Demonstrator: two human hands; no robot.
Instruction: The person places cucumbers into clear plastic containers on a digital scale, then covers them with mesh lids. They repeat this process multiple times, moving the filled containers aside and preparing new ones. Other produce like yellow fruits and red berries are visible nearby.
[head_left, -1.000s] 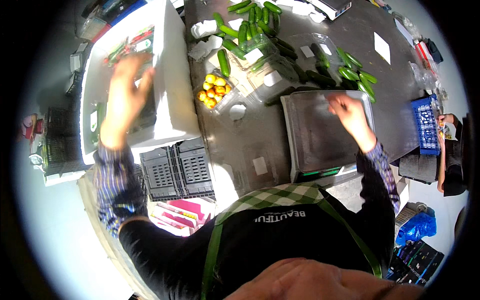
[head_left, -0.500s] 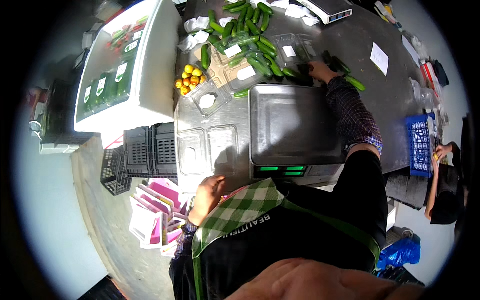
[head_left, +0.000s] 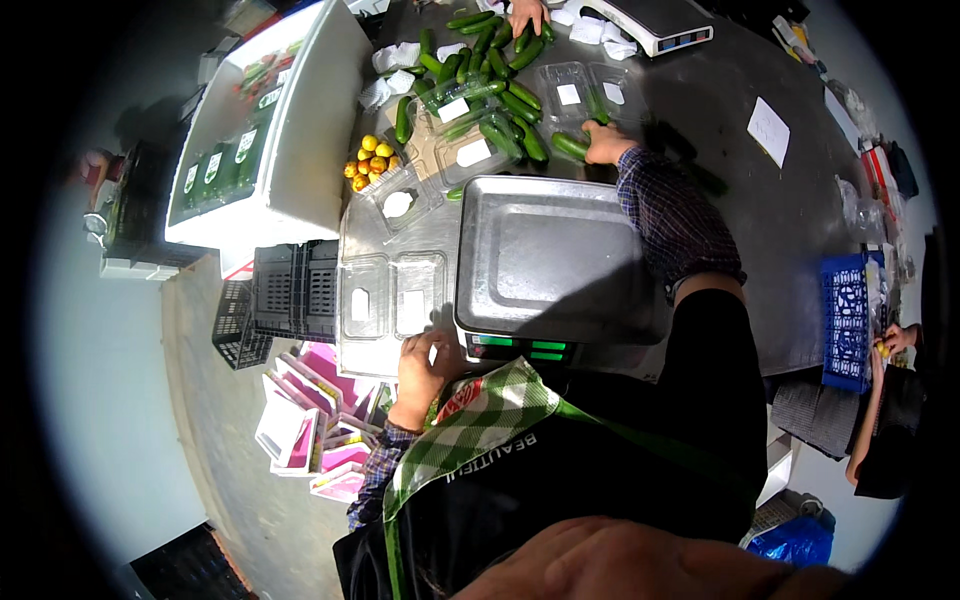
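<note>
**Reaching for a cucumber past the scale**

The steel table (head_left: pixel 790 250) carries a platform scale (head_left: pixel 555 260) near its near edge, its pan bare. Beyond it lies a heap of cucumbers (head_left: pixel 490 110), some in clear plastic trays (head_left: pixel 455 135). The right hand (head_left: pixel 605 142) reaches over the scale's far right corner, fingers curled onto one cucumber (head_left: pixel 568 146) at the heap's right edge. A full-length grip looks steadier than a tip pinch. The left hand (head_left: pixel 425 365) rests at the near edge beside empty trays (head_left: pixel 392 300), fingers loosely together, holding nothing visible.
</note>
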